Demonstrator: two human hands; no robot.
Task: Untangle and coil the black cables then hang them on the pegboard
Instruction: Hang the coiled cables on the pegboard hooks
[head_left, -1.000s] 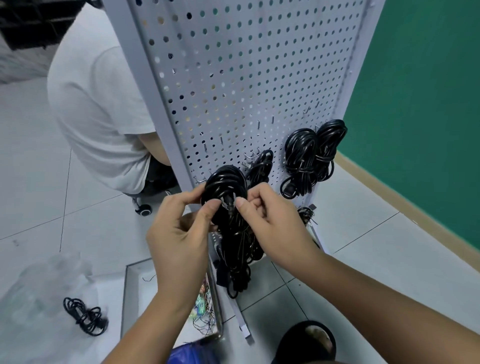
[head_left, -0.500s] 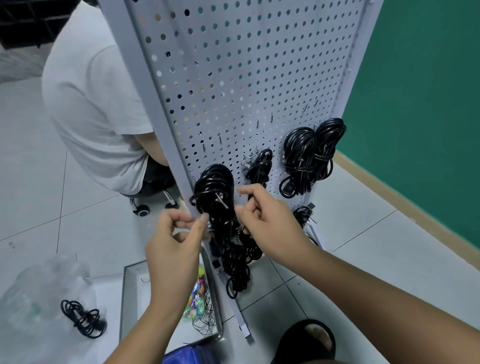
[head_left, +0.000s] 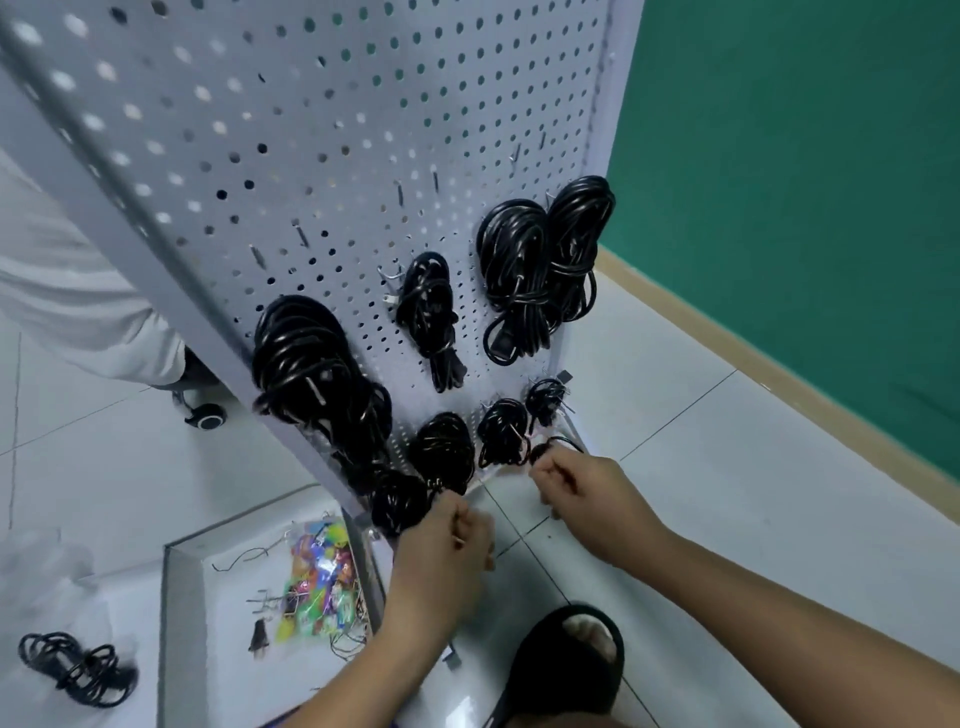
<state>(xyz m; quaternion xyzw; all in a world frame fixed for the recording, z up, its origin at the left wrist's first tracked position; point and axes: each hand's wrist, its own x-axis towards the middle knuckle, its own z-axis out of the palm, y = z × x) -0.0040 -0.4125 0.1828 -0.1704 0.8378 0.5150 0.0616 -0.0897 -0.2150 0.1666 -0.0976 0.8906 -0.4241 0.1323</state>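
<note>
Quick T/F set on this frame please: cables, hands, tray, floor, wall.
1. Several coiled black cables hang on the pegboard. True.
2. Both hands work at the top of the pegboard. False: the left hand and right hand are down at its bottom edge.
3. A black cable bundle lies on the floor, off the board. True.
4. The tray holds only black cables. False: it holds a colourful bag and small bits.
5. The wall beside the pegboard is red. False: it is green.
</note>
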